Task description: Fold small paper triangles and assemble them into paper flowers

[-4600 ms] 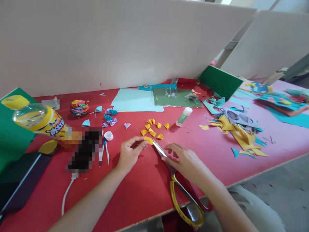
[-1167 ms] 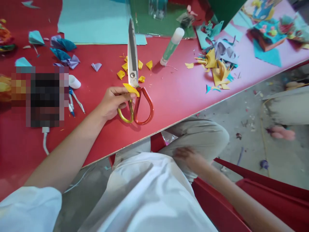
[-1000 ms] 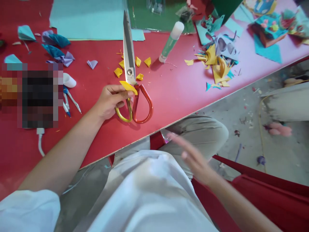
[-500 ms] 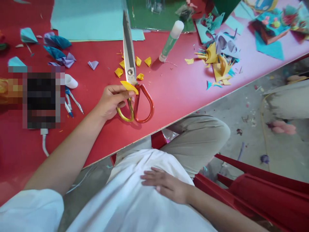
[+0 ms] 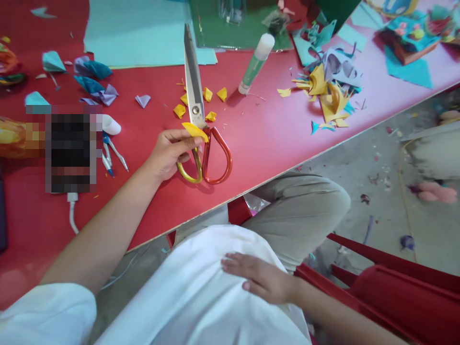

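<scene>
My left hand [image 5: 168,153] rests on the red table [image 5: 258,139] and pinches a small folded yellow paper piece [image 5: 194,131] between thumb and fingers. Right beside it lie large scissors [image 5: 197,112] with one gold and one red handle, blades shut and pointing away. Several small folded yellow pieces [image 5: 210,103] lie around the blades. My right hand [image 5: 257,278] lies flat on my white shirt [image 5: 201,292] below the table edge, fingers stretched out, holding nothing.
A glue stick [image 5: 256,64] lies beyond the scissors. Light blue and green sheets [image 5: 143,33] sit at the back, paper scraps [image 5: 330,91] to the right, teal and purple folded pieces [image 5: 91,81] and a compass [image 5: 111,153] to the left. A red chair [image 5: 395,292] stands at my right.
My right hand left the scissors, dropped below the table, swept across my lap and now rests flat on my shirt. My left hand still pinches the yellow piece.
</scene>
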Demonstrator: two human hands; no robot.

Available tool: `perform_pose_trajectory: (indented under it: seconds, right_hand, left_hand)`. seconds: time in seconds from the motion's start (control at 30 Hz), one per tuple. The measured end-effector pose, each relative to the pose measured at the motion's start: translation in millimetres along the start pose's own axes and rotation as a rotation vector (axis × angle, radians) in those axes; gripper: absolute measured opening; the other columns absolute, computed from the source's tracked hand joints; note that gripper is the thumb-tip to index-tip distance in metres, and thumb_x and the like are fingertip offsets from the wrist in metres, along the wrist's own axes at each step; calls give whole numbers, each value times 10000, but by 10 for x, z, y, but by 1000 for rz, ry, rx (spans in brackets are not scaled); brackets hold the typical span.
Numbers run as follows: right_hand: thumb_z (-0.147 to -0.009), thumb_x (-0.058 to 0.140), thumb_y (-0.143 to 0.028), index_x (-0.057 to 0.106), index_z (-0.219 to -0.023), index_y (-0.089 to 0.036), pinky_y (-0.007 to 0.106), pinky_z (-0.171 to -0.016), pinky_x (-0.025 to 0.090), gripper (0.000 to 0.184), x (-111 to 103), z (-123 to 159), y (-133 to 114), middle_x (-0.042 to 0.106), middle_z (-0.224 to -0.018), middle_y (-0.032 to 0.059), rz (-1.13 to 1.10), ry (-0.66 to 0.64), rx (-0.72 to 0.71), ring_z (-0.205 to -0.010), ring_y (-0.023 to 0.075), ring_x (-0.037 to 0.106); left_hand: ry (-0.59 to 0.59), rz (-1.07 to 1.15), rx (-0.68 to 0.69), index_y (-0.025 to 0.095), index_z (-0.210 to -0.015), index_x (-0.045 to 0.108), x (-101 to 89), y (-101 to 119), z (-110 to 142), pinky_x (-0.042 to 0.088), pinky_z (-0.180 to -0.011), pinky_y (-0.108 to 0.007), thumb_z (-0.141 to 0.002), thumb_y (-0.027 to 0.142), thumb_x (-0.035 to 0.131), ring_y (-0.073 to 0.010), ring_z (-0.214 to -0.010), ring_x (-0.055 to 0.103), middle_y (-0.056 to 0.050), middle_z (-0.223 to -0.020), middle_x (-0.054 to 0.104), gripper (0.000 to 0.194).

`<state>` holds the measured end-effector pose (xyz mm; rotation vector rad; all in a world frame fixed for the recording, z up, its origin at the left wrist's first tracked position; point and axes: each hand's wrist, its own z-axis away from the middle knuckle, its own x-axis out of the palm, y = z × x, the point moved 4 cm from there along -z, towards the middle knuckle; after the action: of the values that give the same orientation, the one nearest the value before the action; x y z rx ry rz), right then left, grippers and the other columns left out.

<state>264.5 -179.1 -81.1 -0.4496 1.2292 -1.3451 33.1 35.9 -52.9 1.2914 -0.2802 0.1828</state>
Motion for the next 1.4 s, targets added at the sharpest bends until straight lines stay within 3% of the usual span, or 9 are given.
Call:
perform_pose_trajectory:
  seconds: [0.1,0.17,0.23,0.33,0.47,0.63,0.9,1.2,1.4]
  right_hand:
    - [-913,268,-356,564,-1128,-198,346,-853,466,398,-399,72,390,616,-1090,78,104,23,235,-986,206,583]
    - [-908,296,-361,572,-1106,-205,368,-803,485,375,-745,121,577,634,-1048,82,173,174,362,-948,226,598]
    - [-910,304,-341,546,-1125,-217,367,-845,464,347,-892,137,577,603,-1106,71,148,319,389,-1004,216,567]
    - [-901,338,-324,546,-1114,-198,344,-840,476,323,-633,111,274,606,-1087,82,60,319,345,-988,199,571]
    - [-879,411,-287,473,-1225,-234,339,-934,429,356,-51,173,-255,544,-1200,49,-19,157,263,-1096,188,502]
    - [-866,410,-193,403,-1285,-188,354,-1028,329,419,205,439,-428,449,-1294,55,-54,146,195,-1237,189,343]
    - [-841,429,-175,445,-1254,-186,353,-1007,360,414,232,445,-423,497,-1248,62,-53,210,170,-1214,193,378]
    - [-850,424,-216,484,-1220,-203,350,-974,389,375,166,369,-368,528,-1218,69,-96,192,186,-1157,193,452]
    - [-878,391,-248,609,-1015,-228,261,-720,505,258,-215,-54,-307,674,-871,39,-23,155,259,-784,161,624]
  left_hand:
    - [15,-19,-16,164,-660,669,1,1,11,224,-347,-156,-551,265,741,-91,-506,556,3,-563,610,166]
    - [25,-24,-12,170,-666,669,2,-3,13,233,-355,-161,-552,249,740,-96,-521,565,7,-581,615,156]
    - [33,-25,3,176,-682,668,5,-8,11,223,-359,-165,-558,230,740,-94,-525,563,9,-595,619,153]
    - [13,-32,37,175,-696,664,29,-7,1,188,-357,-168,-591,215,728,-92,-526,556,8,-586,612,129]
    - [51,-68,38,169,-713,652,42,-1,-3,242,-379,-162,-614,227,719,-92,-556,560,24,-584,588,133]
    - [-9,-128,129,135,-819,641,75,20,5,178,-370,-147,-682,276,672,-64,-550,545,21,-636,563,198]
    - [-97,-168,198,156,-862,643,114,35,33,142,-368,-162,-748,262,614,-60,-584,535,13,-714,549,158]
    - [-16,-120,158,145,-788,660,84,18,6,183,-359,-145,-658,278,695,-84,-571,570,25,-606,554,189]
    - [66,-13,-32,166,-664,680,9,2,20,231,-346,-143,-503,259,767,-81,-478,536,3,-593,624,205]
